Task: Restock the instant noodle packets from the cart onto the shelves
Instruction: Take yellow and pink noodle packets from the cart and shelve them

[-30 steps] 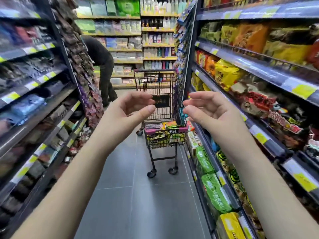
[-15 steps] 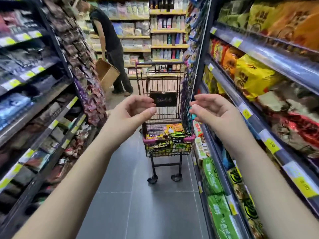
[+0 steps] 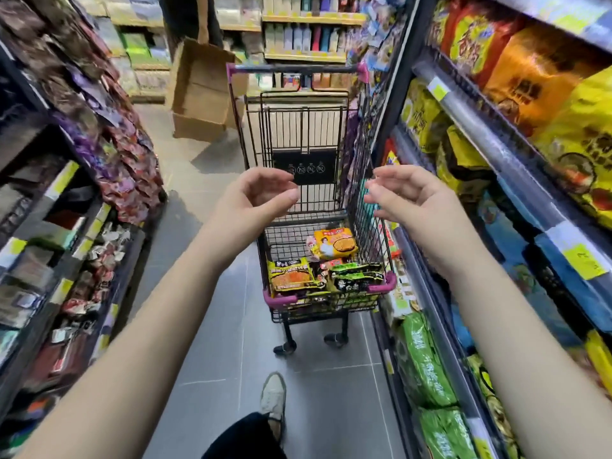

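Observation:
A small black wire cart (image 3: 298, 134) with purple corners stands in the aisle straight ahead, tight against the right shelving. Its basket holds several instant noodle packets (image 3: 326, 270): yellow, orange and green-black ones. My left hand (image 3: 255, 198) and my right hand (image 3: 410, 198) are stretched out above the near end of the cart, palms facing each other, fingers curled and apart, holding nothing. The shelves on the right (image 3: 490, 134) carry yellow, orange and green noodle bags (image 3: 427, 362) behind price tags.
Dark shelving (image 3: 79, 226) with small snack packets lines the left side. An open cardboard box (image 3: 202, 91), held by a person at the aisle's far end, hangs left of the cart. My shoe (image 3: 273, 397) is on the grey tiled floor behind the cart.
I have come closer to the cart, which now fills more of the view. My hands have drawn nearer together over its basket. The person beyond has lifted the cardboard box.

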Available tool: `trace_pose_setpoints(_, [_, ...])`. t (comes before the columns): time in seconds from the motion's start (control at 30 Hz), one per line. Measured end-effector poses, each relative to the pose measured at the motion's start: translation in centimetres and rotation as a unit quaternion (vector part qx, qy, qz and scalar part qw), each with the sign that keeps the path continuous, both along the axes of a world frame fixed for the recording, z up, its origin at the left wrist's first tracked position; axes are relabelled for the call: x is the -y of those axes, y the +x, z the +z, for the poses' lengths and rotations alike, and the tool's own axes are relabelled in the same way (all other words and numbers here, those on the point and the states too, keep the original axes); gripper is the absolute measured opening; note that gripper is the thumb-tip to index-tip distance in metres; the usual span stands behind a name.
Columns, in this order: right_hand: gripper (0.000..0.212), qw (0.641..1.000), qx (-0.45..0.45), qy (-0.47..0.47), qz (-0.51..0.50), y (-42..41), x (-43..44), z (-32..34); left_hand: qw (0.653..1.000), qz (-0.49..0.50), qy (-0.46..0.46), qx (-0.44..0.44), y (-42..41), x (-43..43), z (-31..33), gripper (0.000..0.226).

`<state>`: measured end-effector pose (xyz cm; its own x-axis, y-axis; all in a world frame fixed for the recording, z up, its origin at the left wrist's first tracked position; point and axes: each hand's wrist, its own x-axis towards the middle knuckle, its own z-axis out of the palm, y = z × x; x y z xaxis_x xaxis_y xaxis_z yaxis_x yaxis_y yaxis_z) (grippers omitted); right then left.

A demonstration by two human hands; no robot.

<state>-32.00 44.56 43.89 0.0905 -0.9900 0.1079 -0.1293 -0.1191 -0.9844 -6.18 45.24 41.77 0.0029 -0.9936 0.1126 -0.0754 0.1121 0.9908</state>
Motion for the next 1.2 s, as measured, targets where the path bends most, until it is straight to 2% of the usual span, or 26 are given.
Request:
trace_pose_setpoints(0.2, [0.028, 0.997, -0.009, 0.070, -0.028, 1.7, 10.4, -4.9, 0.998, -0.018, 0.061, -0.009, 3.0, 11.4, -4.1, 0.032])
trace_pose_setpoints(0.4, [0.021, 0.987, 0.005, 0.148, -0.055, 1.8, 16.6, -9.3, 0.990, -0.021, 0.138, 0.002, 3.2, 17.8, -9.3, 0.032])
trace_pose_setpoints(0.83, [0.034, 0.974, -0.034, 0.223, 0.017, 0.6, 28.2, -17.2, 0.971, 0.005, 0.239, 0.024, 1.3, 25.9, -17.2, 0.037])
trace_pose_setpoints(1.2, [0.037, 0.956, -0.087, 0.278, -0.031, -0.7, 33.1, -28.4, 0.942, 0.032, 0.334, -0.002, -0.9, 31.3, -27.2, 0.035])
